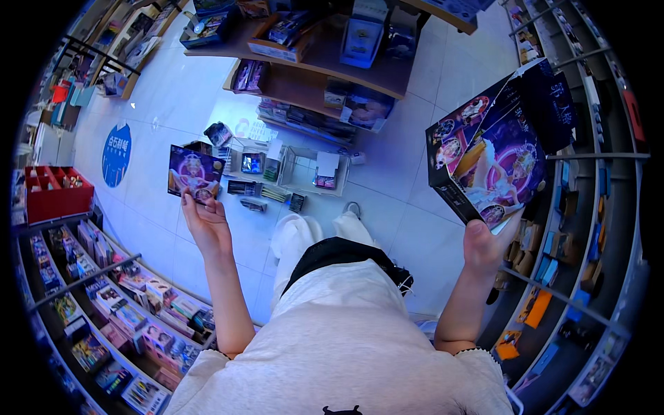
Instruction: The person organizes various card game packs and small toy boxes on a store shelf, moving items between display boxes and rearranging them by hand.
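My left hand (208, 224) pinches the lower edge of a small flat printed packet or box (195, 168), its illustrated face turned up. On it is a figure in front of a pink ring, and a dark part shows behind its top edge. At the right, my right hand (482, 248) grips the bottom corner of a larger cardboard display box (498, 176) with matching artwork. This box is tilted, and its dark lid flap (555, 106) with printed characters stands out at the upper right. The inside of the box is hidden from view.
Ahead stands a wooden shelf unit (311, 93) holding boxes. Clear bins (314, 168) and small packs (244, 187) sit on the tiled floor. Stocked racks curve along the left (124, 306) and right (565, 249). A red divided box (58, 199) stands at far left.
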Demonstrator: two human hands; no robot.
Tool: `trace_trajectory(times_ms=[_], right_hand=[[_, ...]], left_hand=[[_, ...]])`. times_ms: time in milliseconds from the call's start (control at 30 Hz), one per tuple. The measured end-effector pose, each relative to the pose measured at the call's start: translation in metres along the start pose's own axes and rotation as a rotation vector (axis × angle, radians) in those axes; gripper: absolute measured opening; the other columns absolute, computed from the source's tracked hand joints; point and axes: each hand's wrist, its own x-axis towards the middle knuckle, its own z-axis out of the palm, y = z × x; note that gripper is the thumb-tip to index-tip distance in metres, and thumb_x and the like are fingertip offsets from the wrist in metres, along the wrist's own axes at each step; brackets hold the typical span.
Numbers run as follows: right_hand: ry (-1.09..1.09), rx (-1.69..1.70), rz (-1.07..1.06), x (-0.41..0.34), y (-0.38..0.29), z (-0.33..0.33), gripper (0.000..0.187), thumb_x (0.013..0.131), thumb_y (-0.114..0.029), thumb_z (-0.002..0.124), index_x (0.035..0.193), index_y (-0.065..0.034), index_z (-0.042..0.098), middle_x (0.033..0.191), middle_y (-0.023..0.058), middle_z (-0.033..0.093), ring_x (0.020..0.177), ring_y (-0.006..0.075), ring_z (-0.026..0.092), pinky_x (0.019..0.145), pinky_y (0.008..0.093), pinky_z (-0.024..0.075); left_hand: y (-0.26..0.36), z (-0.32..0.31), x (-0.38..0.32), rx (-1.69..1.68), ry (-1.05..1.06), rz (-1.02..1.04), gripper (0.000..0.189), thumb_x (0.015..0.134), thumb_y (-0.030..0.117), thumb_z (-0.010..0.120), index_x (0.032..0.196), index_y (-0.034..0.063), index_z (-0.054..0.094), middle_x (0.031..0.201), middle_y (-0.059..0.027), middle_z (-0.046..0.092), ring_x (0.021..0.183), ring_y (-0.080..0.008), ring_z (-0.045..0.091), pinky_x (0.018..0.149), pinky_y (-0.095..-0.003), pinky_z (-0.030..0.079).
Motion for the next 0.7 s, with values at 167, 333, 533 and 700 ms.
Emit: trace_trajectory(times_ms=[167,333,533,700], right_hand=[[-0.06,0.01,-0.019,0.011,0.007,-0.033,0.098,0.071,-0.032,0.074,0.138,0.0027,0.011,0.133,0.0142,0.031,0.124,0.0245,0.032,0.104,0.0345,0.026],[-0.072,0.19,0.031,0.018,0.005,-0.037,0.102,0.062,-0.019,0.081,0.137,-0.0014,0.014,0.128,0.0132,0.035,0.118,0.0243,0.039,0.1,0.0357,0.0336],[-0.111,0.116,-0.064,0.015,-0.002,-0.06,0.101,0.066,-0.027,0.078,0.138,0.0023,0.013,0.131,0.0146,0.033,0.121,0.0252,0.036,0.101,0.0357,0.0307],[-0.056,0.122,-0.1,0.017,0.003,-0.079,0.101,0.066,-0.028,0.077,0.138,0.002,0.012,0.131,0.0143,0.033,0.121,0.0252,0.036,0.101,0.0355,0.0301]], left_hand=[[-0.005,0.001,-0.036,0.083,0.014,0.097,0.024,0.093,0.028,0.049,0.114,0.0158,0.046,0.095,-0.0004,0.054,0.071,-0.0078,0.055,0.065,-0.0211,0.048],[0.013,-0.018,-0.048,0.088,0.015,0.16,0.026,0.092,0.029,0.05,0.114,0.0166,0.047,0.092,-0.0008,0.054,0.072,-0.0081,0.056,0.067,-0.0218,0.05],[0.007,0.001,-0.044,-0.018,-0.056,0.092,0.024,0.092,0.03,0.05,0.112,0.0166,0.049,0.095,-0.0033,0.057,0.074,-0.0093,0.058,0.068,-0.0225,0.051],[-0.003,0.05,-0.035,-0.067,-0.236,0.067,0.023,0.094,0.028,0.045,0.113,0.0148,0.049,0.098,-0.0051,0.058,0.074,-0.0109,0.059,0.069,-0.0251,0.052]])
